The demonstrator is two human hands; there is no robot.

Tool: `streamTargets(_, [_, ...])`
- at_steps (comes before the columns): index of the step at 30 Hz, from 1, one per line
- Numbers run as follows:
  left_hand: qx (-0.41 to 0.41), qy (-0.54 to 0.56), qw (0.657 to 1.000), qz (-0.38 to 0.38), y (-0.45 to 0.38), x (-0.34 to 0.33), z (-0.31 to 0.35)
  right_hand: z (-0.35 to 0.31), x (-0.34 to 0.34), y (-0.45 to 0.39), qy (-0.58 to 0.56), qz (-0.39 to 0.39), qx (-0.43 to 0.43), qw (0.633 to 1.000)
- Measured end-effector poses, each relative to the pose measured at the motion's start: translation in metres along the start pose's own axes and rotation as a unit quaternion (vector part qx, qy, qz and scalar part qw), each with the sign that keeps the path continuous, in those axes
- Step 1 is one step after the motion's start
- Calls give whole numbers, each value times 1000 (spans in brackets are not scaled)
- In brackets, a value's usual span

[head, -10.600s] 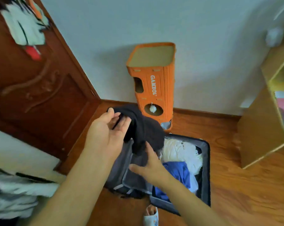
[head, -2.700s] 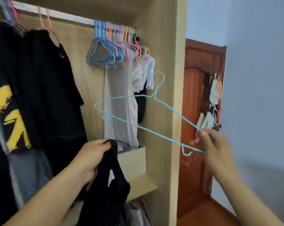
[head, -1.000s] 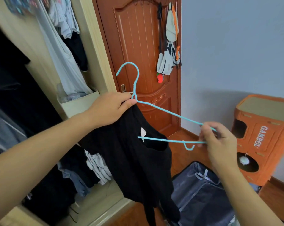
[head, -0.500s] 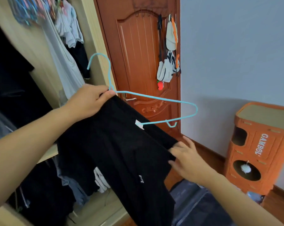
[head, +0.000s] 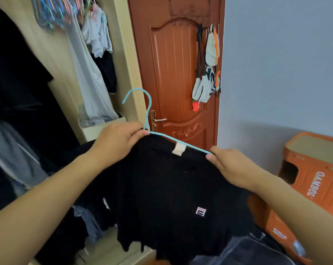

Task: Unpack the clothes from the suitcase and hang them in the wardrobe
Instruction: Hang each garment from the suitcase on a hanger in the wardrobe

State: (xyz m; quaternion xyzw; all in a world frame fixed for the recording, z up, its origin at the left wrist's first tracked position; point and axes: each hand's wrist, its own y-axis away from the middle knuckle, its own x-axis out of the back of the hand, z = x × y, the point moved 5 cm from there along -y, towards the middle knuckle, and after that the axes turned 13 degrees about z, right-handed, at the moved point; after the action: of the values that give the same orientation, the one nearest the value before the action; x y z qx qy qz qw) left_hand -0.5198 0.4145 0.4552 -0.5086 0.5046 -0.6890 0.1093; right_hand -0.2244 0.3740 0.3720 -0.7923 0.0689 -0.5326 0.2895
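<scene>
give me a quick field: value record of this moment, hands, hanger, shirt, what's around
left hand: grips the blue hanger at the base of its hook
right hand: pinches the black shirt at the shoulder, by the hanger's right arm
shirt: draped on the hanger, label showing at the collar, not yet in the wardrobe
wardrobe: open on the left, clothes hanging inside
door: shut, bags hung on it
suitcase: partly visible at the bottom

A red-brown panelled door (head: 173, 77) stands beside a pale blue-grey wall (head: 280, 60).
</scene>
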Motion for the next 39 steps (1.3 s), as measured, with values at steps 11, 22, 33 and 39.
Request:
streamTargets(11, [68, -75, 995, -14, 18, -3, 11, -9, 45, -20, -13, 165, 54, 985])
streamTargets(22, [146, -130, 980, -47, 54, 8, -79, 42, 74, -17, -44, 130, -34, 990])
streamTargets(33, [40, -48, 995, -74, -2, -9, 8, 23, 51, -33, -21, 77, 0, 997])
streamTargets(39, [108, -37, 994, -1, -8, 25, -43, -40, 47, -59, -296, -156, 18, 942])
